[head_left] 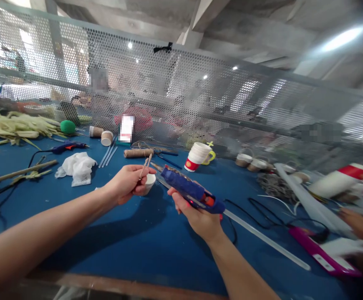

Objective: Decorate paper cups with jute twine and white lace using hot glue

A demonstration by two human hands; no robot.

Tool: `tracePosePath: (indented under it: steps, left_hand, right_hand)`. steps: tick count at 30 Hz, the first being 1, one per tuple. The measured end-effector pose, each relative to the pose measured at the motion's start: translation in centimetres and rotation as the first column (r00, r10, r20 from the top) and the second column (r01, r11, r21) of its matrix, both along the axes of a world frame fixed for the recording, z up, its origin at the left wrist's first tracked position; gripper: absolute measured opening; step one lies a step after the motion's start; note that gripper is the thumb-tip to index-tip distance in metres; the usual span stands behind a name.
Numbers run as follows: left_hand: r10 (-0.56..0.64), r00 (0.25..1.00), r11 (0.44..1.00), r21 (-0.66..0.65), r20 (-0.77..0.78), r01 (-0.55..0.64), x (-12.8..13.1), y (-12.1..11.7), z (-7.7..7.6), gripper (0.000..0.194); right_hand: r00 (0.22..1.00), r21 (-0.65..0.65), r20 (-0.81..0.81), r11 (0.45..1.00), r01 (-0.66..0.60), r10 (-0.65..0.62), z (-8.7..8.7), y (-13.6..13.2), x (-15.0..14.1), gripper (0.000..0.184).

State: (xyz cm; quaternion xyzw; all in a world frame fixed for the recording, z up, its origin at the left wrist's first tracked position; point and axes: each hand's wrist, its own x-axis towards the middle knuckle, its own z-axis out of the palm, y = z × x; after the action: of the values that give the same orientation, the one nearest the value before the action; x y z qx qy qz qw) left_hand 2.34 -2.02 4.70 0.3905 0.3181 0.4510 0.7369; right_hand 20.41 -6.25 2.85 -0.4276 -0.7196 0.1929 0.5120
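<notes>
My left hand [129, 183] is closed, pinching a short loop of brown twine [148, 163] that sticks up from its fingertips. Just beyond those fingers, partly hidden by them, is a small white paper cup [150, 182]; whether the hand touches it I cannot tell. My right hand [197, 214] is wrapped round a blue hot glue gun [187, 187], whose tip points left at the twine. A long clear glue stick [269, 239] juts from the gun's rear. Behind the hands lies a roll of twine [138, 153].
A stack of paper cups [194, 156] stands behind the gun. At left are a white cloth [76, 166], another glue gun [67, 147], a green ball [67, 126] and pale husks [15, 127]. A purple power strip [322, 254] and cables lie right; a perforated screen [169, 96] rises behind.
</notes>
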Motion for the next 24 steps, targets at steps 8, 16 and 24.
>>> tracePosePath:
  steps: [8,16,24]
  left_hand:
    - [0.012,0.999,1.0,0.019,-0.031,-0.011,0.34,0.0,-0.3,0.026]
    - [-0.008,0.999,1.0,0.027,-0.042,0.009,0.24,-0.18,-0.14,0.029]
    - [-0.051,0.996,0.998,0.018,-0.076,0.053,0.27,-0.07,-0.39,0.025]
  right_hand:
    - [0.997,0.043,0.045,0.997,0.057,-0.059,0.07,0.06,-0.35,0.017]
    - [0.987,0.063,0.151,0.997,0.05,-0.059,0.39,-0.08,-0.38,0.019]
    - [0.988,0.09,0.109,0.991,0.097,-0.106,0.45,0.08,-0.39,0.022]
